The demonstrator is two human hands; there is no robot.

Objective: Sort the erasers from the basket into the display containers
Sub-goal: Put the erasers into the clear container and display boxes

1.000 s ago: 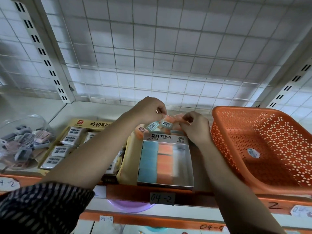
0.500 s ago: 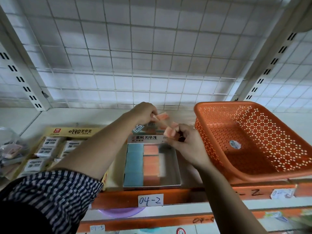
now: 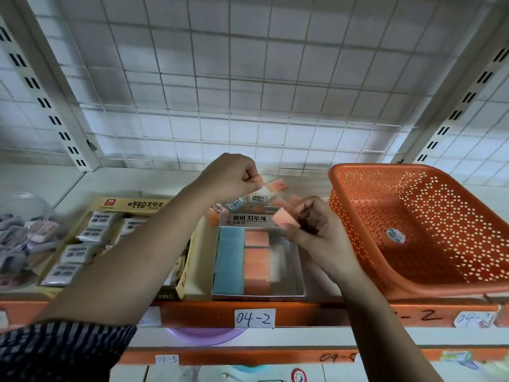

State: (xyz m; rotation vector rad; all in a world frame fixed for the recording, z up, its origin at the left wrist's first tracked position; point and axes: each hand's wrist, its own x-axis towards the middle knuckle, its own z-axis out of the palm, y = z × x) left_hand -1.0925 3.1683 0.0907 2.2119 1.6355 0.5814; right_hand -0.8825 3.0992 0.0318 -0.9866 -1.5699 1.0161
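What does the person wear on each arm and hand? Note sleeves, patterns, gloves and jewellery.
The left arm wears a dark sleeve with thin pale stripes, ending near the elbow; the forearm below it is uncovered. The right arm shows no sleeve in view. The left hand and right hand wear no gloves, and no ring, watch or bracelet shows.

The left forearm (image 3: 124,257) covers the right-hand rows of the yellow eraser box (image 3: 143,206) from me, and the clear tub (image 3: 27,216) beside it runs off the left edge, its contents too smeared to name. The orange basket (image 3: 371,169) is cut by the right edge. The left hand (image 3: 228,175) curls round whatever it pinches, so I see only a pink sliver (image 3: 259,184).
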